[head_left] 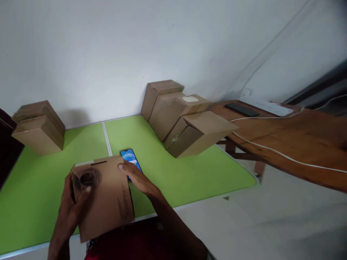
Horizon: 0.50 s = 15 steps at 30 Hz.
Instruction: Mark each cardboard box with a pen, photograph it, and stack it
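Note:
A brown cardboard box [108, 202] is tilted at the near edge of the green table, gripped from both sides by my hands. My left hand [69, 207] wraps round its left side, thumb on the upper face. Beside that thumb is a dark, round, ring-like thing [88, 177]; blur hides whether it is a tape roll or part of the box. My right hand [137, 177] holds the upper right edge, thumb on top and fingers partly hidden. Just behind the box lies a phone [131, 158] with a lit blue screen, partly covered by my right hand.
Cardboard boxes [206, 126] stand in a row at the back right, against the wall. Two more boxes [40, 131] sit at the far left of the green table [189, 184]. To the right, a wooden table [271, 139] bears a black flat object [242, 109] and a white cable [282, 153].

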### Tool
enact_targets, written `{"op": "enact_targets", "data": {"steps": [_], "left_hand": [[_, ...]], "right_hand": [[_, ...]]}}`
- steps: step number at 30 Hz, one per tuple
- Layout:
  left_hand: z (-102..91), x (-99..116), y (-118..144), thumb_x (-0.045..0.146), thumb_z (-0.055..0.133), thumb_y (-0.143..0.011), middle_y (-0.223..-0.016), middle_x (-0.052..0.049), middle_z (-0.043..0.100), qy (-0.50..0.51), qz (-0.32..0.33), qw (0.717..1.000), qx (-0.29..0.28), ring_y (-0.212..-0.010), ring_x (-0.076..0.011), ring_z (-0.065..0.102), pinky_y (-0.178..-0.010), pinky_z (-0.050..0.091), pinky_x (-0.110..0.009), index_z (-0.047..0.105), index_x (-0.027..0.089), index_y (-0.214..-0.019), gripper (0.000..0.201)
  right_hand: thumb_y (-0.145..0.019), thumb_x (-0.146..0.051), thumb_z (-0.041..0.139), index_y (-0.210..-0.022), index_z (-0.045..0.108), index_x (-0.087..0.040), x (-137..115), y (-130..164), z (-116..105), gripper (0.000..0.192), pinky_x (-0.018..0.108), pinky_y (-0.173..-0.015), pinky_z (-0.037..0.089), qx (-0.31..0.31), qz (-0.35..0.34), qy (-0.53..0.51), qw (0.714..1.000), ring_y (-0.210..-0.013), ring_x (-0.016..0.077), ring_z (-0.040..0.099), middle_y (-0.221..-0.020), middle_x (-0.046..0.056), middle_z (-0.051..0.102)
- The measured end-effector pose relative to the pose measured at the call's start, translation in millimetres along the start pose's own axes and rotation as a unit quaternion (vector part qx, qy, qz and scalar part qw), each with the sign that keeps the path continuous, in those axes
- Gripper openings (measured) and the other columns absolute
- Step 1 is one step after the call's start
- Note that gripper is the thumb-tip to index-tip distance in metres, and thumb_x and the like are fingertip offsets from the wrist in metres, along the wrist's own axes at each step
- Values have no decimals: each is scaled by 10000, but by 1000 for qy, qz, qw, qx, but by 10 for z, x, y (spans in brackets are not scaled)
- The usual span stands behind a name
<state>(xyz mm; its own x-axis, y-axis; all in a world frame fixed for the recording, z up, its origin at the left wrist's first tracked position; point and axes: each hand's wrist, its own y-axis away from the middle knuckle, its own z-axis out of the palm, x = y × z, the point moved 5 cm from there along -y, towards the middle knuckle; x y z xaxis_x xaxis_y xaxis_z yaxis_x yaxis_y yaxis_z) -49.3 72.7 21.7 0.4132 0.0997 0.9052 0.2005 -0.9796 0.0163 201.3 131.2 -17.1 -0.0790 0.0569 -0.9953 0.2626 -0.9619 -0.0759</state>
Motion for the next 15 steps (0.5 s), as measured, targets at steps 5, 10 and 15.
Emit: {"op": "enact_targets", "data": {"steps": [5, 10, 15], "left_hand": [[466, 102, 1, 753, 818, -756, -1605, -210, 647, 5, 2, 1000, -17, -1421, -408, 679, -1174, 556, -583, 440, 220, -1633, 1094], [698, 176, 57, 777, 803, -783, -1572, -189, 669, 14, 19, 999, -31, -1401, -398, 691, -1166, 562, -586, 491, 260, -1594, 1011], [594, 125, 163, 770, 744, -846, -1467, -163, 739, -4, 8, 999, 35, -1403, -418, 686, -1083, 622, -551, 594, 258, -1549, 882]], "right_hand": [[-692, -682, 979, -1656, 513, -233, 52, 180, -142, 1161, 594, -1361, 371, 194, 67, 107, 973, -1604, 409, 508, -1722, 183, 543], [-624, -614, 1044, -1643, 490, -243, 2, 306, -200, 1218, 585, -1351, 414, 266, 44, 135, 953, -1550, 402, 566, -1636, 173, 605], [-637, -539, 1042, -1683, 438, -263, -38, 389, -5, 1239, 611, -1369, 395, 251, 38, 160, 954, -1623, 440, 464, -1688, 185, 519]]}}
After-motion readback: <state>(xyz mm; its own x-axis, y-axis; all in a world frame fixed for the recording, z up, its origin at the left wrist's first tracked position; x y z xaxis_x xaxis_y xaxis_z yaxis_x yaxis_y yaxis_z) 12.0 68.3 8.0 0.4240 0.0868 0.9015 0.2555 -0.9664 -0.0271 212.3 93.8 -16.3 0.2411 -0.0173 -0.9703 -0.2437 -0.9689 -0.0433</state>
